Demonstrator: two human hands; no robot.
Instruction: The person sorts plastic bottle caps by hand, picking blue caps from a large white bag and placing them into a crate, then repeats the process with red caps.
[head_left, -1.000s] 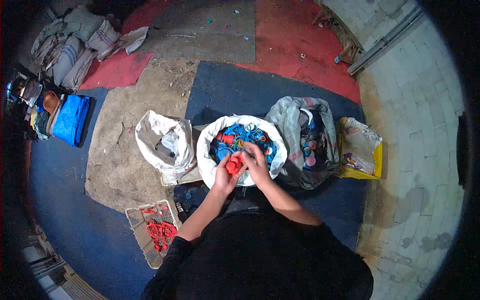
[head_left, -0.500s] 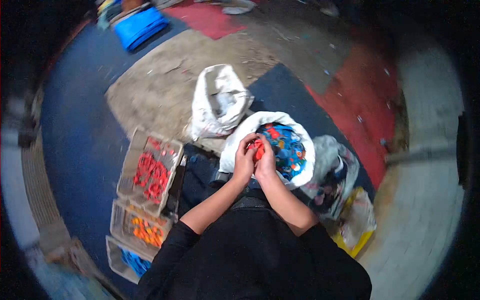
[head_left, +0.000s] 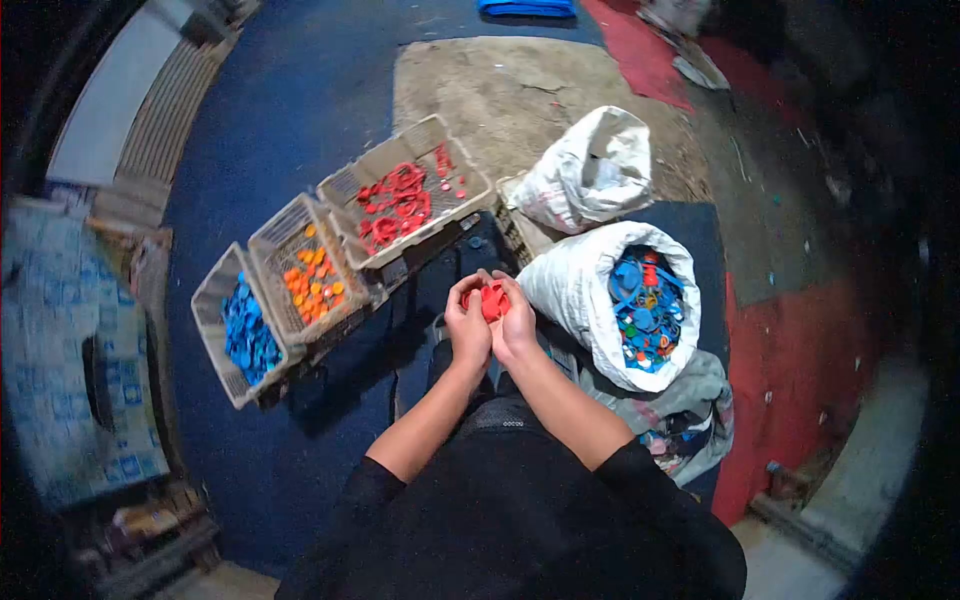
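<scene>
My left hand [head_left: 466, 326] and my right hand [head_left: 516, 328] are cupped together in front of my body. Between them rests a small heap of red plastic caps [head_left: 492, 301], partly hidden by curled fingers. Just right of my hands, a white woven sack [head_left: 570, 290] leans with its mouth rolled back. It is full of mixed plastic caps [head_left: 652, 312], mostly blue, with some red, orange and green. To the upper left, a beige crate [head_left: 345, 190] contains red caps and rings [head_left: 403, 200].
An adjoining crate [head_left: 270, 235] holds orange caps [head_left: 312, 285], and another crate [head_left: 212, 300] holds blue pieces [head_left: 250, 335]. Behind the full sack stands a second white sack [head_left: 560, 180]. A greyish plastic bag [head_left: 700, 400] lies at right. Blue matting [head_left: 270, 150] covers much of the floor.
The view has turned left, so the crates appear nearer the middle. My cupped hands have moved from over the sack's mouth to its left, still with the red caps.
</scene>
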